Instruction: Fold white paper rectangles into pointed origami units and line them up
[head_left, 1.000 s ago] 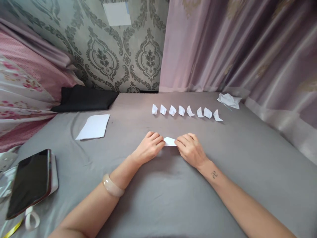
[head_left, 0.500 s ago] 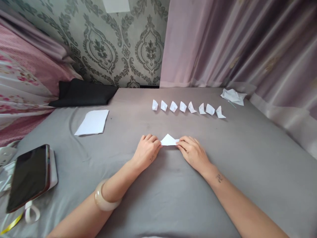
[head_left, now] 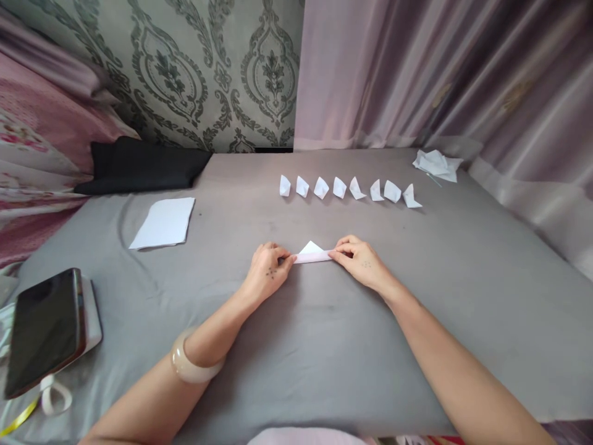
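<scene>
Between my two hands is a small piece of folded white paper (head_left: 313, 255), with a triangular peak at the back and a straight band along its near edge. My left hand (head_left: 270, 267) pinches the left end of the band between thumb and fingers. At the other end, my right hand (head_left: 360, 261) pinches the band's right tip. Beyond the hands stands a row of several small folded paper boats (head_left: 340, 188), spaced out from left to right.
A stack of white paper (head_left: 164, 222) lies to the left, near a black cloth (head_left: 148, 165). At far left a phone (head_left: 45, 330) rests on a white box. Crumpled white papers (head_left: 437, 165) lie at the back right, by the curtain (head_left: 370, 74). Grey fabric (head_left: 296, 346) covers the surface.
The paper's near edge now shows a long band below the peak, where before a plain flat edge showed. Both hands have shifted their finger grip. The camera view has tilted slightly downward.
</scene>
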Demonstrator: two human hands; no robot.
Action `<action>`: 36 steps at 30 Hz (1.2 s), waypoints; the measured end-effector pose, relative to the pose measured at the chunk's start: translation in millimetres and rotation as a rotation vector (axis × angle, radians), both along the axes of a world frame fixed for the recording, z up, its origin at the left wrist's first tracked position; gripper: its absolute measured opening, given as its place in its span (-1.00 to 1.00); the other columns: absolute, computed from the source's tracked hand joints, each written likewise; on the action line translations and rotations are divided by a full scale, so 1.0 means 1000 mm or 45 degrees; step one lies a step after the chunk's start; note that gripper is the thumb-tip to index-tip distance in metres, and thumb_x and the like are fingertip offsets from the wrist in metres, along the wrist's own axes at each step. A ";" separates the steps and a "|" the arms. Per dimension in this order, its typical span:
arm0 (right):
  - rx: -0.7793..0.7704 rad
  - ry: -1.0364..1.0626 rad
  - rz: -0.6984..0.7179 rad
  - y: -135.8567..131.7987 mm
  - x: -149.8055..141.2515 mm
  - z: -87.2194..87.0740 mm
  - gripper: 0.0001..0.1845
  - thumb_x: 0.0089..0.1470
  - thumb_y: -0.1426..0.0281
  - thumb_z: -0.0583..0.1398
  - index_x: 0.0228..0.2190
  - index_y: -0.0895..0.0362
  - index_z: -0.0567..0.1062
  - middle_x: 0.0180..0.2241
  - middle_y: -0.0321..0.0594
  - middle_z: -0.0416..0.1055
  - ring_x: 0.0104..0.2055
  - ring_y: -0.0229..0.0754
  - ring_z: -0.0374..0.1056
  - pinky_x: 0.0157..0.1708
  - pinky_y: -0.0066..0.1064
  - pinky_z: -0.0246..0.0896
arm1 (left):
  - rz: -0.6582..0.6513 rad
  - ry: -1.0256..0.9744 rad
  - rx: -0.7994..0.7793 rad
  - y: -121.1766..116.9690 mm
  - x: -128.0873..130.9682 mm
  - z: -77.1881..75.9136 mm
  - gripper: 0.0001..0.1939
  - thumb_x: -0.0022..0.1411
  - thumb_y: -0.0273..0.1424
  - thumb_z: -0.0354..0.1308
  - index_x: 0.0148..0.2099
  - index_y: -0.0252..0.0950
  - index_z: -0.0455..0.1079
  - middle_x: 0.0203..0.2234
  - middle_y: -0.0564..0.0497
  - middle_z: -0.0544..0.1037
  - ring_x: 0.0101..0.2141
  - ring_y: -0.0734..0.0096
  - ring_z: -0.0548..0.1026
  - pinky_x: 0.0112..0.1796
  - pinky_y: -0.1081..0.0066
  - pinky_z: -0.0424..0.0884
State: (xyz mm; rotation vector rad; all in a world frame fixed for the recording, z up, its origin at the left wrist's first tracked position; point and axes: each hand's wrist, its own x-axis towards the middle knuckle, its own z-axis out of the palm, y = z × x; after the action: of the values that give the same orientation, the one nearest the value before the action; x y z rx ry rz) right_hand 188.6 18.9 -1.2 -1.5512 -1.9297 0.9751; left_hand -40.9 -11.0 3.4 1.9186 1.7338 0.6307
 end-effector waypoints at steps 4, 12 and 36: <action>-0.024 -0.001 -0.002 0.004 0.001 -0.002 -0.72 0.04 0.17 0.19 -0.53 0.07 0.55 -0.22 -0.26 0.40 -0.39 -0.27 0.28 -0.33 -0.34 0.15 | 0.056 -0.026 -0.061 0.001 0.000 0.001 -0.79 0.17 -0.29 0.12 -0.36 -0.27 0.54 -0.37 -0.08 0.48 -0.30 0.24 0.41 -0.25 0.27 0.33; -0.027 0.009 0.040 0.009 0.004 -0.003 -0.69 0.01 0.16 0.19 -0.60 0.09 0.50 -0.24 -0.23 0.40 -0.42 -0.27 0.27 -0.38 -0.35 0.15 | 0.039 -0.073 -0.115 0.004 -0.003 0.003 -0.77 0.16 -0.30 0.10 -0.42 -0.29 0.51 -0.40 -0.06 0.45 -0.30 0.26 0.40 -0.25 0.30 0.33; 0.020 -0.040 0.025 0.007 0.003 -0.005 -0.68 0.03 0.17 0.19 -0.62 0.09 0.48 -0.24 -0.25 0.39 -0.40 -0.27 0.25 -0.38 -0.35 0.12 | -0.042 -0.008 -0.036 0.007 -0.004 -0.003 -0.78 0.14 -0.30 0.13 -0.48 -0.29 0.45 -0.41 -0.07 0.43 -0.26 0.21 0.35 -0.24 0.28 0.33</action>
State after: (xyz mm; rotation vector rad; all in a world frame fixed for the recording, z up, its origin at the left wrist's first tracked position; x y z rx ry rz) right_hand 191.8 26.4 -6.0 -1.5503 -1.9727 0.9465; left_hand -44.6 -4.4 0.4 1.9198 1.6947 0.5963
